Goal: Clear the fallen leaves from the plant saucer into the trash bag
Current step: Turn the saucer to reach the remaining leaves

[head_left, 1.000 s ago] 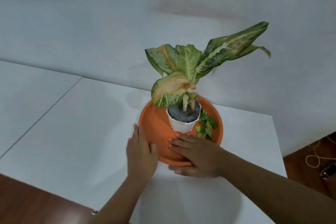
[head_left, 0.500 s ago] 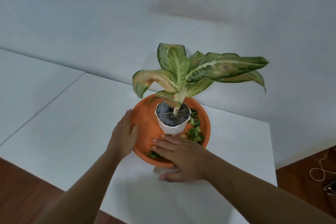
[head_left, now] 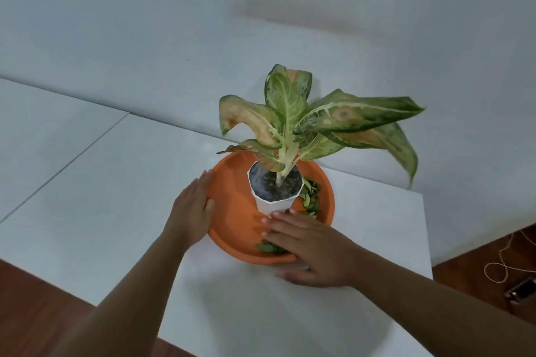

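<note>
An orange saucer (head_left: 232, 211) sits on the white tabletop (head_left: 116, 182), toward its right and near the far edge. A white pot (head_left: 271, 204) stands upright in the middle of it, filled with dark soil, and from it grows a plant (head_left: 301, 124) with broad green-and-cream leaves, several browned and curling. Small green fallen leaves (head_left: 310, 197) lie in the saucer in a cluster just right of the pot, and a few more (head_left: 268, 247) rest at the near rim, partly under the fingers.

The left hand (head_left: 193, 213) is open and cupped flat against the saucer's left rim, fingers pointing away. The right hand (head_left: 311, 246) lies open over the near rim, fingers spread across the inside of the saucer with the tips touching the base of the pot and the thumb down on the tabletop outside the rim; it grips nothing that can be made out.

Compared with half a second ago, the pot and plant have turned with the saucer: the long leaf now points further right, and the leaf cluster has swung round toward the right side. Both hands have kept their places on the rim.

At the far right, on the wooden floor (head_left: 478, 284), lies a thin pale cord (head_left: 499, 266).
</note>
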Demonstrator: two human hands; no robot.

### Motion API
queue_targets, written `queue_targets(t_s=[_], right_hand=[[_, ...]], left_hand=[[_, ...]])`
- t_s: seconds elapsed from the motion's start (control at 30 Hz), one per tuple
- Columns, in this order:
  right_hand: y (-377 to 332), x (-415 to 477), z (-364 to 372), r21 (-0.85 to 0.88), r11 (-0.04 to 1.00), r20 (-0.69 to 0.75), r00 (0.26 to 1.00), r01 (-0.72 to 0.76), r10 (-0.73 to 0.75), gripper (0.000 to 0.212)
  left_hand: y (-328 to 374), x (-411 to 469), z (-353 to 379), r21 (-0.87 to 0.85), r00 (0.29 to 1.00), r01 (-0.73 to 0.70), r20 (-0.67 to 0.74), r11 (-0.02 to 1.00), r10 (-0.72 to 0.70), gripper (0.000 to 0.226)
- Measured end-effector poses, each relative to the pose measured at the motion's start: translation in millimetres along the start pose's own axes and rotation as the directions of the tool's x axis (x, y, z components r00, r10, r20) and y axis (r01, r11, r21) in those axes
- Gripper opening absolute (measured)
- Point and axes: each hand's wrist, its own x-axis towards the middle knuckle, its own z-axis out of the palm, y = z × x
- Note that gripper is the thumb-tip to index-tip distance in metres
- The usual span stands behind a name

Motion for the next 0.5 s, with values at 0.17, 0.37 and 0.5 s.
queue_targets(t_s=[0.17, 0.37, 0.5], right_hand=[[23.8, -4.7, -7.7, 0.188, 0.930, -0.339, 0.867, -0.317, 0.364, 0.031], [45.8, 29.5, 0.3, 0.175, 0.863, -0.160, 0.851, -0.474, 0.500, 0.061], [45.9, 35.9, 13.9, 0.115, 0.836, -0.162, 0.820, -0.537, 0.549, 0.069]], left_hand=[[11.0, -21.8, 8.3, -0.161, 0.982, 0.123, -0.124, 0.979, -0.144, 0.066], [17.1, -36.0, 9.5, -0.071, 0.986, -0.037, -0.168, 0.997, 0.025, 0.075], [47.2, -32.7, 5.3, -0.067, 0.952, -0.252, -0.195, 0.965, 0.235, 0.095]])
